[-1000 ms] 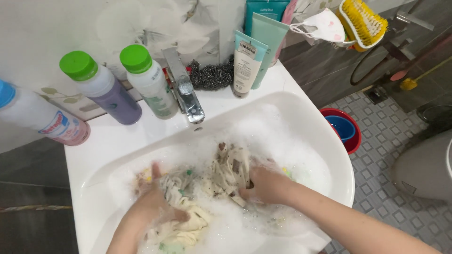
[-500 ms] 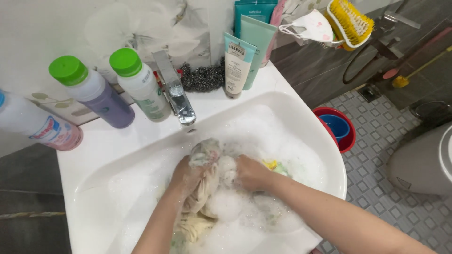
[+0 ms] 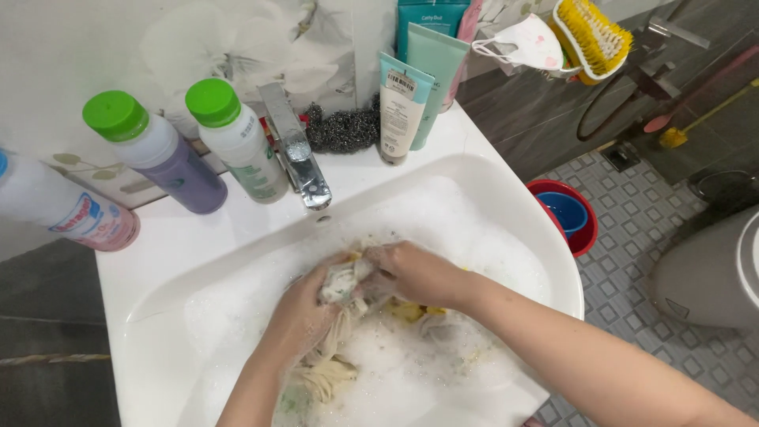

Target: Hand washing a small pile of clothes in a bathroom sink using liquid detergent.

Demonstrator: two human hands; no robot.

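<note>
Left hand [image 3: 304, 304] clenched on bunched wet cloth [image 3: 341, 286]; right hand [image 3: 411, 271] gripping same cloth from other side, knuckles close together. Cloth low in white sink [image 3: 506, 198], among foam [image 3: 411, 372]. Tap [image 3: 296, 150] behind, green-capped bottles [image 3: 237, 138] beside it.

cloth [image 3: 341, 286] in sink [image 3: 506, 198], 2 bottles [image 3: 237, 142] left of tap [image 3: 296, 150]

Your left hand [image 3: 304, 304] was curled into a closed grip with the knuckles up, its forearm rising from the bottom edge of the view. Your right hand [image 3: 415, 273] reached in from the lower right along a long bare forearm, fingers bent and seemingly pinched shut just beside the left hand's, the two hands meeting at the fingertips.
</note>
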